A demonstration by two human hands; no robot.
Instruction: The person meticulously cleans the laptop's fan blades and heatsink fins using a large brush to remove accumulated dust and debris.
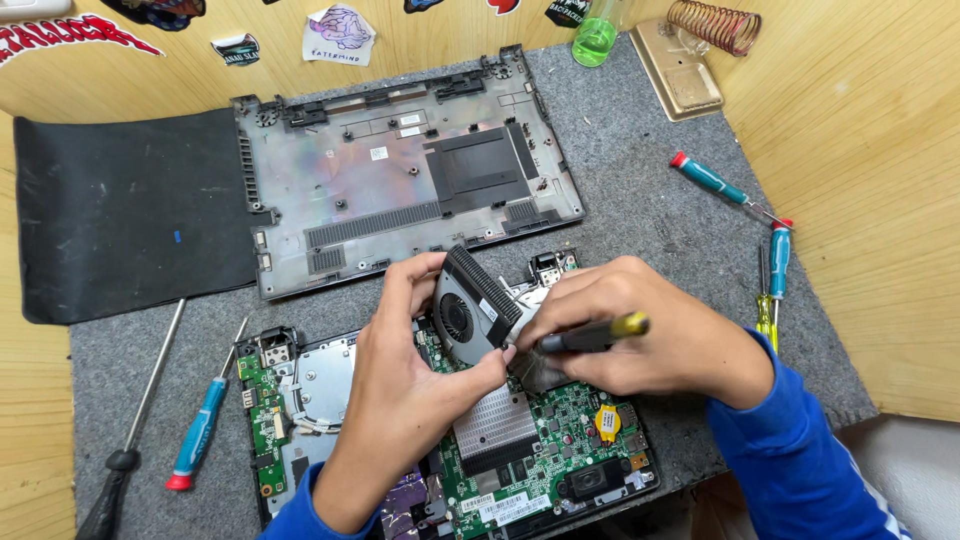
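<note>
My left hand [405, 385] holds a black laptop cooling fan with its finned heatsink [470, 305], tilted up above the opened laptop [300, 400]. My right hand [650, 330] grips a screwdriver with a black and yellow handle [600, 333], its shaft end hidden near the fan's right side. Under both hands lies the green motherboard [560, 420], with a silver grille plate and a yellow round coin cell on it.
The removed grey bottom cover [400, 170] lies behind on the grey felt mat [640, 200]. A black pad [120, 210] is at left. Screwdrivers lie at left [200, 430] and right [720, 185]. A green bottle [597, 35] stands at the back. Wooden walls surround.
</note>
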